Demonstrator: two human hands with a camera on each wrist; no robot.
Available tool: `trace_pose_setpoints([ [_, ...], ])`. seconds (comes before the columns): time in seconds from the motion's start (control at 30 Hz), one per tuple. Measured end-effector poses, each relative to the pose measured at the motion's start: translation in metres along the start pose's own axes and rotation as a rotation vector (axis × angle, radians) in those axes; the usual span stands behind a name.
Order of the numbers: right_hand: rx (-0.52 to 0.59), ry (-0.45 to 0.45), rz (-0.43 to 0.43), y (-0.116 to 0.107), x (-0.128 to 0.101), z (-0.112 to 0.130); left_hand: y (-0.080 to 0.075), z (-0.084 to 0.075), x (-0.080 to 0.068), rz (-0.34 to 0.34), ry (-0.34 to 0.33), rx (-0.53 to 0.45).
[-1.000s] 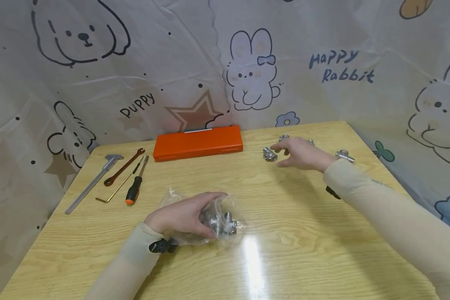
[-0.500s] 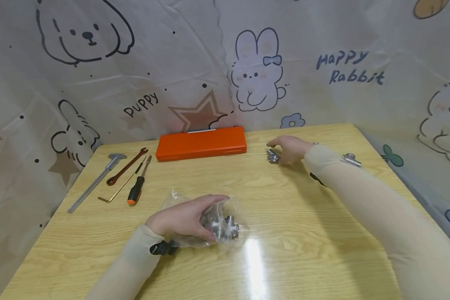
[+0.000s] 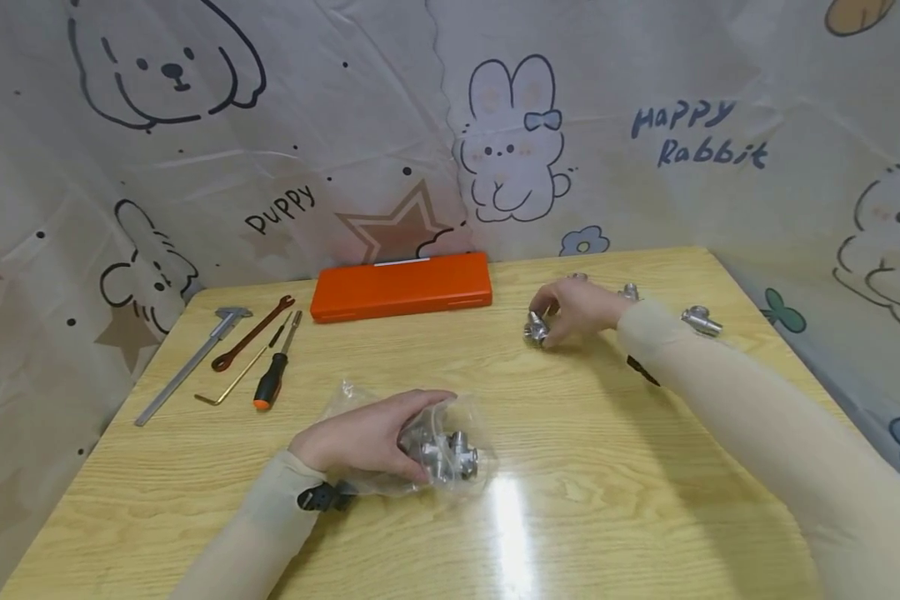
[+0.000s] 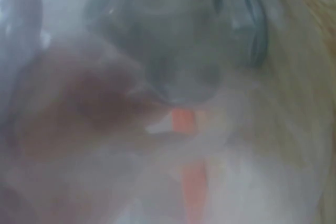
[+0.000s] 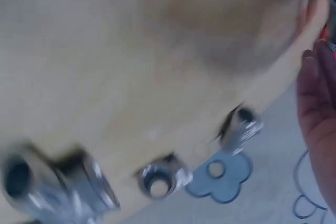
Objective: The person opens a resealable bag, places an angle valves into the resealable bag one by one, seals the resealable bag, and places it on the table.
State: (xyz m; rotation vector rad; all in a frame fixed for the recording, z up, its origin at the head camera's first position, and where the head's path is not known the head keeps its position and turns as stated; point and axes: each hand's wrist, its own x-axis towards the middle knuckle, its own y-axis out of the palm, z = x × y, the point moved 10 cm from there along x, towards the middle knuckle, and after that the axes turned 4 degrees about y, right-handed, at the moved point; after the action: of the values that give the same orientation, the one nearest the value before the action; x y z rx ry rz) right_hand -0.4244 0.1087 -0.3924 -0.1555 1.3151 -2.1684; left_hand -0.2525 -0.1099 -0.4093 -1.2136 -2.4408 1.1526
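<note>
In the head view my left hand grips a clear plastic bag on the table, with the thumb and fingers round it. Silvery metal pipe fittings show through the plastic; the left wrist view gives them only as a hazy fitting. Farther back, my right hand pinches another metal pipe fitting between thumb and fingers, low over the table. At the right wrist view's edge, only part of that hand and a sliver of the held fitting appear.
Behind and beside the right hand lie three more fittings: one, a second and a third. An orange case sits against the curtain. At left are a caliper, a wrench, a hex key and a screwdriver.
The right hand, spread beside the fitting a second ago, reached over it and now pinches it. That fitting has shifted a little nearer and turned. The left hand and bag stay put.
</note>
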Motion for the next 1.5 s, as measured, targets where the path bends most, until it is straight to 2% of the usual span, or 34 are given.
trace_pose_setpoints([
  [0.17, 0.139, -0.075, -0.082, 0.003, -0.035, 0.036, -0.003, 0.001, -0.001, -0.009, -0.01, 0.006],
  [0.33, 0.156, -0.135, -0.142, 0.021, -0.081, 0.086, -0.005, 0.003, -0.001, -0.013, -0.017, 0.014],
  [0.43, 0.152, -0.171, -0.149, 0.04, -0.099, 0.115, -0.006, 0.003, -0.001, -0.018, -0.018, 0.014],
  [0.6, 0.115, -0.218, -0.146, 0.07, -0.106, 0.152, -0.006, 0.004, 0.0, -0.026, -0.006, -0.011],
  [0.73, 0.038, -0.261, -0.178, 0.088, -0.097, 0.175, -0.004, 0.001, 0.003, -0.018, 0.047, -0.066],
  [0.87, -0.029, -0.283, -0.197, 0.104, -0.086, 0.188, -0.002, -0.002, 0.005, -0.004, 0.081, -0.087],
  [1.1, -0.121, -0.341, -0.21, 0.118, -0.079, 0.207, -0.005, 0.0, 0.0, 0.012, 0.054, -0.026],
  [1.23, -0.119, -0.338, -0.197, 0.119, -0.078, 0.207, -0.004, 0.0, -0.002, 0.021, 0.049, -0.043],
  [1.37, -0.106, -0.327, -0.18, 0.112, -0.084, 0.199, -0.002, -0.001, -0.002, 0.03, 0.044, -0.044],
  [1.5, -0.098, -0.307, -0.201, 0.087, -0.099, 0.182, -0.002, -0.002, -0.002, 0.034, 0.029, -0.013],
])
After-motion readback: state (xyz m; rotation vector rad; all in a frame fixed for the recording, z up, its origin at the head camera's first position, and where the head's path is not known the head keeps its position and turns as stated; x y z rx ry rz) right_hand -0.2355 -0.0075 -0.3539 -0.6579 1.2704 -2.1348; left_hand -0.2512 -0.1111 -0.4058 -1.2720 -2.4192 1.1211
